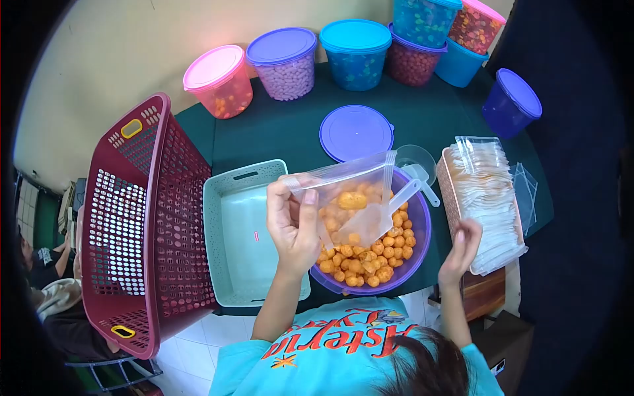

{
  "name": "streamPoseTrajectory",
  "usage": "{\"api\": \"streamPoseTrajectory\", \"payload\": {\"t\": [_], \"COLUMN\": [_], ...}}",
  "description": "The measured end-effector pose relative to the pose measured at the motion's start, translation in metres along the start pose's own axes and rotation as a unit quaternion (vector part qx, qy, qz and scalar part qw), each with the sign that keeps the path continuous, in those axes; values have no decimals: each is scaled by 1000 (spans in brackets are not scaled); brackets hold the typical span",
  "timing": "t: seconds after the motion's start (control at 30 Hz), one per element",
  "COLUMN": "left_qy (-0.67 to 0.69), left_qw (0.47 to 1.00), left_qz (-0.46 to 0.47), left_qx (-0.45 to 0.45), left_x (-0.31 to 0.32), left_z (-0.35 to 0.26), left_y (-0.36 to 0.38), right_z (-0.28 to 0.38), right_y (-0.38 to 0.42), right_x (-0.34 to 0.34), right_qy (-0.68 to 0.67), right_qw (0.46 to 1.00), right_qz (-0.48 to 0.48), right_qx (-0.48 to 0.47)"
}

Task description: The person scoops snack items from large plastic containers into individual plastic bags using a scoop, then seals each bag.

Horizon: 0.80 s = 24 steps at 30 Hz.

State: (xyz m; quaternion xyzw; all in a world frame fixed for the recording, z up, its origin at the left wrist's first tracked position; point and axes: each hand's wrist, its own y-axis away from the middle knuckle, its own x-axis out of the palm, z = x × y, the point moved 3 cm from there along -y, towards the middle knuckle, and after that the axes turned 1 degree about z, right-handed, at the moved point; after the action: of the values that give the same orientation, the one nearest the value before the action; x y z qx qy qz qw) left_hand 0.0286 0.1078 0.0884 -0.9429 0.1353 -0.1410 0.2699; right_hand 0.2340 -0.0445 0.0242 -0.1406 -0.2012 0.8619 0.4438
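My left hand [296, 221] is closed on the edge of a clear zip bag [317, 177], pinched between thumb and fingers. The bag hangs over a purple tub [424, 244] of round orange snack balls [370, 267], and some orange pieces show through its plastic. Partly overlapped by the bag, a translucent white scoop [373, 221] lies over the snack balls, its handle pointing up and right. My right hand [460, 254] is empty, fingers apart and slightly bent, beside a basket [454, 191] packed with clear bags [487, 211].
A pale green tray [241, 251] stands to the left, beside a tall maroon basket [155, 218]. A purple lid [356, 132] and a round clear scoop [417, 162] lie behind the tub. Several lidded tubs [356, 56] line the back. A person [49, 261] is at far left.
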Motion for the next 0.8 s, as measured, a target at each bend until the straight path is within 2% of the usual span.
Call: {"api": "streamPoseTrajectory", "payload": {"t": [0.03,0.07,0.1,0.17,0.2,0.23,0.3,0.33,0.4,0.47,0.57,0.63,0.7,0.77,0.8], "left_qy": [2,36,69,58,47,49,78,129,143,197,194,205,64,59,82], "left_qw": [1000,999,997,998,998,998,996,989,986,976,976,975,997,998,997], "left_qz": [6,7,8,27,43,43,40,67,76,88,85,69,38,14,-6], "left_qx": [1,-11,-24,0,22,24,-3,16,28,27,41,47,18,-1,-4], "left_x": [3,9,13,19,21,24,31,32,31,34,36,35,25,18,15], "left_z": [-2,-1,-1,-2,-3,-6,-9,-5,-9,-5,-2,-4,-5,-7,-9], "left_y": [1,1,0,0,1,2,1,0,1,4,6,5,5,0,-2], "right_z": [22,41,53,77,82,88,91,90,90,91,89,90,92,99,94], "right_y": [-17,-27,-37,-47,-49,-45,-42,-42,-40,-38,-33,-34,-35,-42,-44], "right_x": [11,27,43,77,91,102,120,120,121,120,121,120,116,107,107], "right_qy": [1,-24,-32,-35,-113,-112,-271,-270,-263,-262,-258,-304,-313,-230,-199], "right_qw": [997,996,988,974,955,955,921,921,921,919,913,892,888,909,925], "right_qz": [63,90,146,216,271,271,274,277,288,295,315,332,335,348,319], "right_qx": [-37,-13,-34,-62,-50,-53,51,49,11,11,26,31,28,-1,-51]}}
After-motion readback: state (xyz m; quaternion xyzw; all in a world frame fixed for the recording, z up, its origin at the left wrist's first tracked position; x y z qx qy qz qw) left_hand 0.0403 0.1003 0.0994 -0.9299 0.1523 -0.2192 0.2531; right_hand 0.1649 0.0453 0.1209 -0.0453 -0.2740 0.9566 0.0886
